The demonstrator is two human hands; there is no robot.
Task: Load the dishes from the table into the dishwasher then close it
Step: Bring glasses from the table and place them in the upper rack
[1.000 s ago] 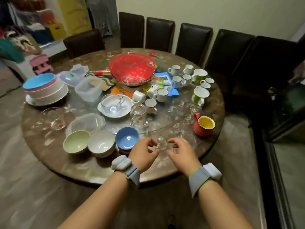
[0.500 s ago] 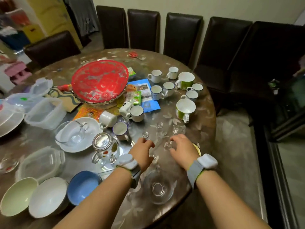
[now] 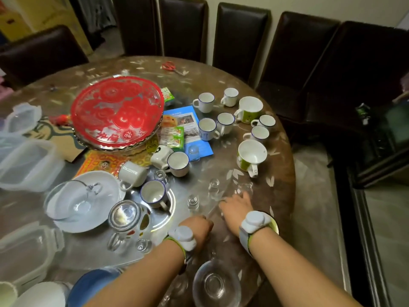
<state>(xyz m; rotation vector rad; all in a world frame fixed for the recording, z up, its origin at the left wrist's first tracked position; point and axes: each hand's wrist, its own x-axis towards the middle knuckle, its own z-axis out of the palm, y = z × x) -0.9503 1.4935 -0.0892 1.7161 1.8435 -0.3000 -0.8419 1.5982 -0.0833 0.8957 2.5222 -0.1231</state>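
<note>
A round marble table (image 3: 278, 173) is crowded with dishes. My right hand (image 3: 236, 209) lies fingers apart, its tips right by a small clear glass (image 3: 243, 189). My left hand (image 3: 197, 227) is curled just below another small glass (image 3: 193, 202); what its fingers enclose is hidden. A third small glass (image 3: 213, 187) stands between them. Close to me sits a clear glass bowl (image 3: 215, 284). White cups (image 3: 178, 162) and green-and-white mugs (image 3: 251, 156) stand further back. No dishwasher is in view.
A red patterned glass platter (image 3: 117, 111) fills the table's middle. A lidded glass jug (image 3: 125, 218), a white plate holding a glass cup (image 3: 84, 200), plastic containers (image 3: 26, 162) and a blue bowl (image 3: 93, 286) sit on the left. Dark chairs (image 3: 241, 38) ring the far side.
I have leaned in over the table, so the dishes loom larger. My right hand has opened out toward the small glasses while my left hand has drawn back and curled.
</note>
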